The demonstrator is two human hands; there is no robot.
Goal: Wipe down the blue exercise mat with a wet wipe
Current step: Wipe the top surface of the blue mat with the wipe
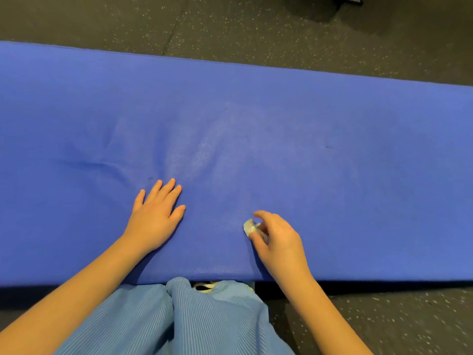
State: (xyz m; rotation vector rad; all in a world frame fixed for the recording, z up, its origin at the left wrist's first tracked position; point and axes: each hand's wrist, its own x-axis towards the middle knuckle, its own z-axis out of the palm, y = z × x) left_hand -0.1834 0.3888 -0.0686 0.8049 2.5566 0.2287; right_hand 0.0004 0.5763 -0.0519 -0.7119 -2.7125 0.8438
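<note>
The blue exercise mat [320, 149] lies across in front of me, its long axis running from my left to my right over the speckled black floor [256, 29]. I kneel at its near long edge, my pale blue trousers [158, 319] just touching that edge.

My right hand [280, 243] has the wet wipe [249, 226]. It is crumpled small and pinched between thumb and the curled fingers [265, 215], with its white end poking out to the left. It sits low on the mat, close to the near edge and just right of my middle. From there almost all of the mat lies away from me and out to either side, so I judge the stroke has to go forward or sweep sideways along the length.

A paler, shinier patch ahead in the centre may be damp; I can't be sure.

My left hand [154, 217] is flat on the mat, palm down with fingers straight and slightly spread, holding nothing. It is well apart from the wipe, and I take it to be bracing me and pinning the mat.
</note>
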